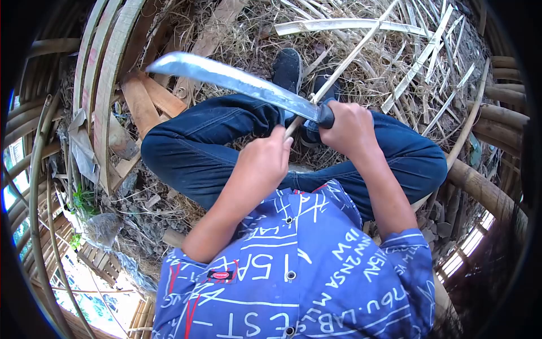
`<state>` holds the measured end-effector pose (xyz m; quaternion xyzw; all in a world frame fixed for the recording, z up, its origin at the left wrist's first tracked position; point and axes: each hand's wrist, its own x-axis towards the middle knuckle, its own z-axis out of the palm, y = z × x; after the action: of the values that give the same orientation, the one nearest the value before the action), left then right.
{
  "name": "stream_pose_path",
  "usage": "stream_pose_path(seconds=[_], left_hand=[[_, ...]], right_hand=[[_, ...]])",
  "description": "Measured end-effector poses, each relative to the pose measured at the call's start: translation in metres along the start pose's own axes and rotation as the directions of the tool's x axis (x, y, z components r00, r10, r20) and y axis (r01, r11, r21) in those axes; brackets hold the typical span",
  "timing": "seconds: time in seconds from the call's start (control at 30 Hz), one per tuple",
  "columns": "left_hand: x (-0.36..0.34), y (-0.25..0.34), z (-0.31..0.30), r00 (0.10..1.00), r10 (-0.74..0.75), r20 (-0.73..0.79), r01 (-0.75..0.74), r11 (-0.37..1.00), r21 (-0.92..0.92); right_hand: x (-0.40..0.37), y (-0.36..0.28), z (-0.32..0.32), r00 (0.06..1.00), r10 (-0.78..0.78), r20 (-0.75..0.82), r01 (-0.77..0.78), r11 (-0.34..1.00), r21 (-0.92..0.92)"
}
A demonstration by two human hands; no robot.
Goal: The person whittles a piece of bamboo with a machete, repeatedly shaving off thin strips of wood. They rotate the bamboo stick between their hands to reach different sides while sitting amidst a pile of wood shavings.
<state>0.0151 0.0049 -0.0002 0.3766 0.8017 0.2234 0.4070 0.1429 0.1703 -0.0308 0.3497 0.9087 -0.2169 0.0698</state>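
Observation:
A large curved blade (231,82) reaches from the centre to the upper left. My right hand (349,129) is closed around its dark handle. A thin pale bamboo strip (353,53) slants from the top down across the blade near the handle. The lower end of that strip is in my left hand (264,157), its fingers wrapped round it just below the blade. Both hands are close together above my crossed legs. Part of the strip is hidden at the crossing and inside my left fist.
Shavings and split strips (415,73) litter the ground ahead. Long curved slats (107,85) stand at the left beside wooden boards (141,104). Dark shoes (287,69) are beyond the hands. A thick bamboo pole (480,183) lies at the right, near a bamboo fence. Plastic (105,227) lies lower left.

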Motion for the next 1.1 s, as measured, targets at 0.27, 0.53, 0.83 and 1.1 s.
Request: stream_pose_path(seconds=[0.27,0.53,0.83,1.1], left_hand=[[0.002,-0.010,-0.002,0.998,0.045,-0.033,-0.046,0.999,-0.012],[-0.001,-0.012,-0.001,0.998,0.055,-0.025,-0.055,0.998,-0.002],[-0.013,-0.041,-0.038,0.998,-0.069,-0.002,0.069,0.998,-0.012],[-0.007,-0.032,-0.020,0.999,0.016,0.029,-0.013,0.996,-0.084]], right_hand=[[0.002,0.010,0.004,0.992,0.059,0.115,-0.054,0.997,-0.047],[-0.001,0.016,-0.005,0.997,0.030,0.072,-0.021,0.992,-0.124],[0.003,0.062,-0.025,0.945,0.328,-0.003,-0.324,0.933,-0.154],[-0.009,0.080,-0.050,0.919,0.387,-0.079,-0.393,0.916,-0.081]])
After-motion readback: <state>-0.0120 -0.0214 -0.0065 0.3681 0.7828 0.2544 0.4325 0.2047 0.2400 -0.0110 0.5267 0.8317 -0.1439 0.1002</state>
